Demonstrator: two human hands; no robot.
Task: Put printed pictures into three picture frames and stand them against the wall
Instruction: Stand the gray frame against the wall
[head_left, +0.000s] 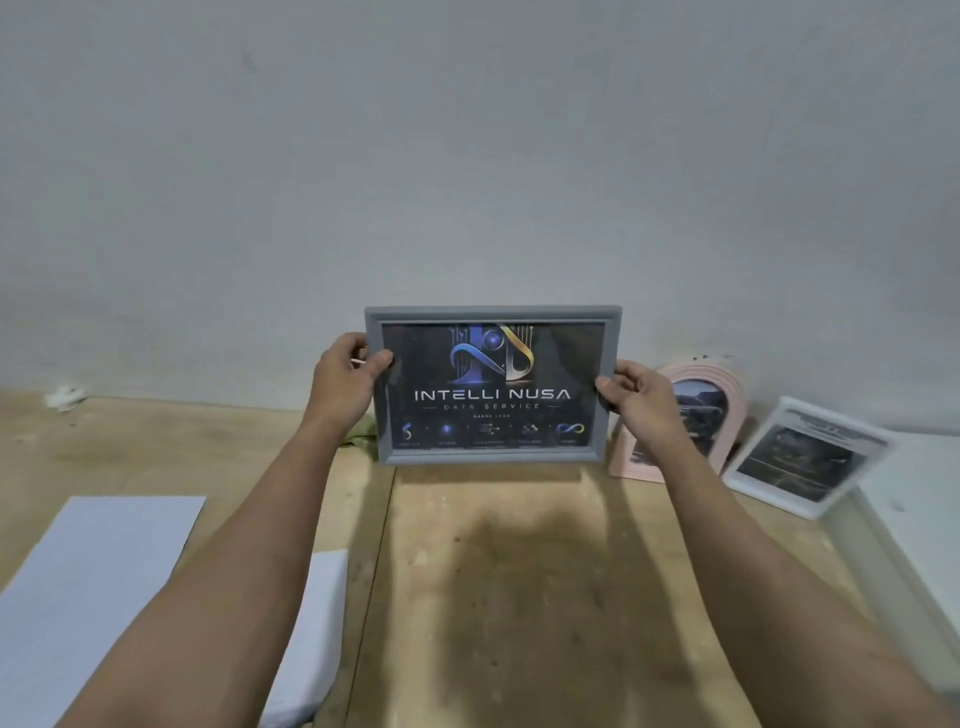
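Against the wall (467, 156) at the back of the wooden worktop (519, 571), two finished pieces already stand on the right: a pink arched frame (727, 384) with a dark picture in it, and beside it a white frame (808, 457) leaning back with its own print. The third, a grey frame (492, 314), has a dark poster (493, 384) reading "INTELLI NUSA" behind its front, so the loading step looks done for all three. What seems left is only to settle this last one against the wall and let go; whether its lower edge already rests on the worktop or hangs just above it is hard to tell, though it sits upright and very near the wall.

The left hand (345, 379) holds the frame's left edge, thumb on the front and fingers curled behind. The right hand (639, 400) holds the right edge the same way, thumb pressing the front near the poster's margin. Each grip is a narrow pinch around the frame's side, and the frame spans the gap between them, level, facing the person.

Near the left of the worktop lie sheets of white paper (93, 571), and a small white scrap (65, 397) sits by the wall.
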